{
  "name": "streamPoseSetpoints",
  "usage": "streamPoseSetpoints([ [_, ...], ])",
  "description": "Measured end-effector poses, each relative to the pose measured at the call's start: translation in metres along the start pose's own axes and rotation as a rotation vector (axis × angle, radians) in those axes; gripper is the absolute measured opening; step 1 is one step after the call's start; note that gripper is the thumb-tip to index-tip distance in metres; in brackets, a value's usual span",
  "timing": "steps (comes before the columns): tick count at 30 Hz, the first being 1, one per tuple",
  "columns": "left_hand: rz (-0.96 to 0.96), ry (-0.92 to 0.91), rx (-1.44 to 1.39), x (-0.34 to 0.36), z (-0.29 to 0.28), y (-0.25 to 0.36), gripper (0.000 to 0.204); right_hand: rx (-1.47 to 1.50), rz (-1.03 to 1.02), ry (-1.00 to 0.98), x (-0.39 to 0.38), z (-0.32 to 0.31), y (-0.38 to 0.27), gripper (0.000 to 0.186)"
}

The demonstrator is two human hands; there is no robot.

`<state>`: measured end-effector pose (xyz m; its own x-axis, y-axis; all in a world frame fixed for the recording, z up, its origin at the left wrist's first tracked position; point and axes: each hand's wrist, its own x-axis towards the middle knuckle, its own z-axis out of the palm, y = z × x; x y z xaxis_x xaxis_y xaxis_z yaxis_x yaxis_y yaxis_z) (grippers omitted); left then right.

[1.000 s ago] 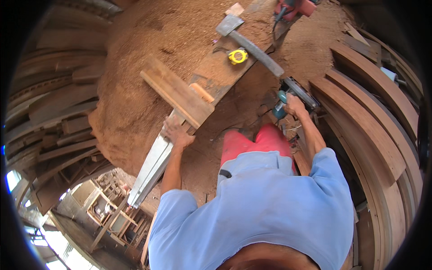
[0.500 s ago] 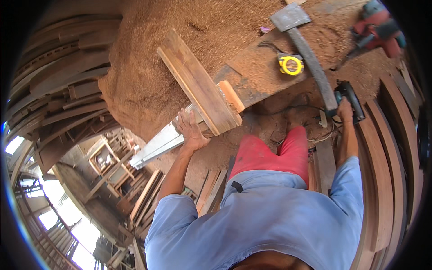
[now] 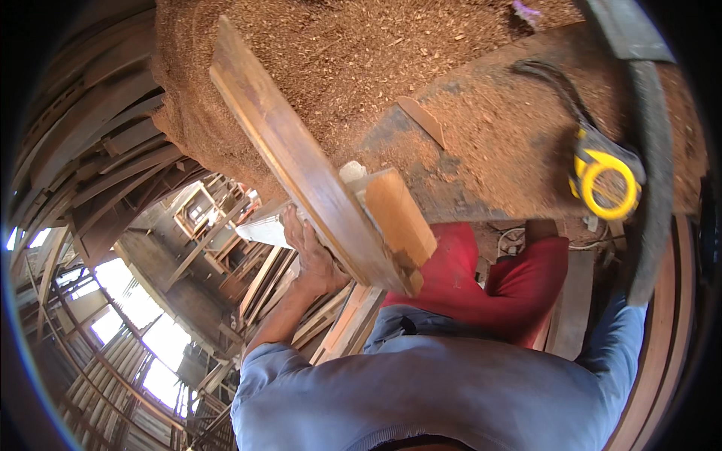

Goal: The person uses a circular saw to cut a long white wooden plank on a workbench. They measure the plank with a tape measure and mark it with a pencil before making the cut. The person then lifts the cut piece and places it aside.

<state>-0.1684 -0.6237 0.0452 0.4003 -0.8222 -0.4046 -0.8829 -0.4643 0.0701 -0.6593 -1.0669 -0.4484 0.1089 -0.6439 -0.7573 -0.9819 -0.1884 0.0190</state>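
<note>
My left hand point(image 3: 307, 259) lies on a long whitish beam point(image 3: 263, 231), fingers stretched out, beside a brown wooden board point(image 3: 297, 161). That board crosses over the beam's near end, and a short orange-brown wood block point(image 3: 398, 218) sits against its right side. Of my right arm only the blue sleeve point(image 3: 620, 331) shows; the hand is out of sight beyond an adze-like tool's dark handle point(image 3: 653, 165). The metal head point(image 3: 628, 30) of that tool is at the top right. Left of the handle rests a yellow and black tape measure point(image 3: 608, 182).
A sawdust-covered plank point(image 3: 496, 143) lies ahead of my legs, with a large heap of sawdust point(image 3: 323, 60) behind it. Stacked boards point(image 3: 83, 120) rise at the left. More timber point(image 3: 342, 323) lies beside my left arm, and long planks point(image 3: 662, 331) run along the right.
My view has come closer to the plank, so the board, tape measure and adze-like tool look larger. My right hand and the dark power tool it held have left the view.
</note>
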Motion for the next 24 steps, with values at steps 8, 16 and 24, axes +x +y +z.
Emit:
streamPoseSetpoints([
  [8, -0.031, -0.05, -0.011, -0.015, -0.003, 0.008, 0.136, 0.009, -0.035, 0.018, 0.008, 0.031, -0.023, 0.042],
  [16, -0.003, -0.061, -0.001, -0.008, -0.004, 0.005, 0.139, 0.069, -0.043, 0.089, -0.016, 0.038, -0.046, 0.038],
  [24, -0.044, -0.029, 0.024, 0.003, -0.008, 0.009, 0.143, 0.183, -0.143, 0.127, -0.088, 0.031, -0.109, 0.035],
])
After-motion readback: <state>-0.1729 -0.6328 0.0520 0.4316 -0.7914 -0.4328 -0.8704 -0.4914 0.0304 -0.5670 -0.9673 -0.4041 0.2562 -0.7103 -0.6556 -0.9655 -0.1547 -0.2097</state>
